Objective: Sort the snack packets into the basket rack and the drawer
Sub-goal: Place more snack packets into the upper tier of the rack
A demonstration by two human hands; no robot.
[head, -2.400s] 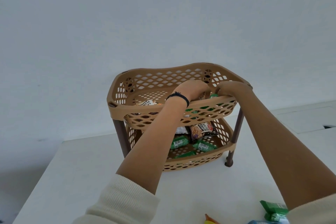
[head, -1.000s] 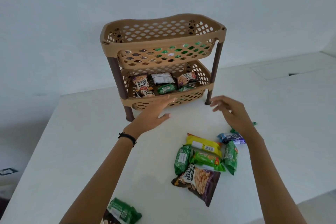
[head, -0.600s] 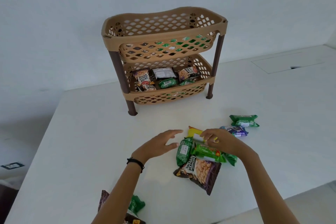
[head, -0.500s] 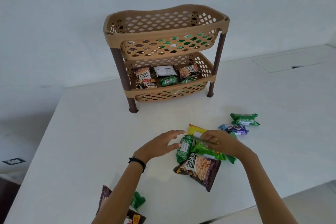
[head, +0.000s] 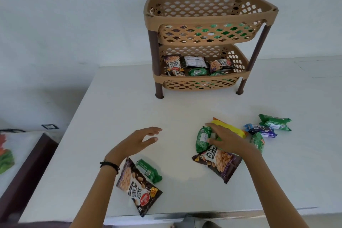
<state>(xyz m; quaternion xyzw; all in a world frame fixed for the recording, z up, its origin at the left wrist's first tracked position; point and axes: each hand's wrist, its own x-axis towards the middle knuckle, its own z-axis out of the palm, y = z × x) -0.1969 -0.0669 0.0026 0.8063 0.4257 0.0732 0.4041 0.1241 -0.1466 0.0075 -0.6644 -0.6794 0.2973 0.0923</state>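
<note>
The tan two-tier basket rack (head: 203, 22) stands at the back of the white table (head: 114, 116). Its lower basket holds several peanut and green packets (head: 196, 65); green packets (head: 218, 30) show through the upper lattice. My right hand (head: 225, 139) lies on a pile of packets and pinches a green packet between thumb and fingers, mostly hiding it. Around it are a darker green packet (head: 202, 139), a yellow packet (head: 231, 127) and a salted peanuts bag (head: 220, 163). My left hand (head: 137, 141) hovers open above bare table, holding nothing.
A blue packet (head: 261, 130) and two green packets (head: 274, 122) (head: 258, 141) lie right of the pile. Another peanuts bag (head: 137, 185) and a green packet (head: 149, 170) lie by my left forearm. A dark-framed piece of furniture (head: 27, 163) stands left of the table.
Both hands came down from the rack's top basket to the table. My right hand settled on the pile of packets. My left hand drew away from the pile to the left.
</note>
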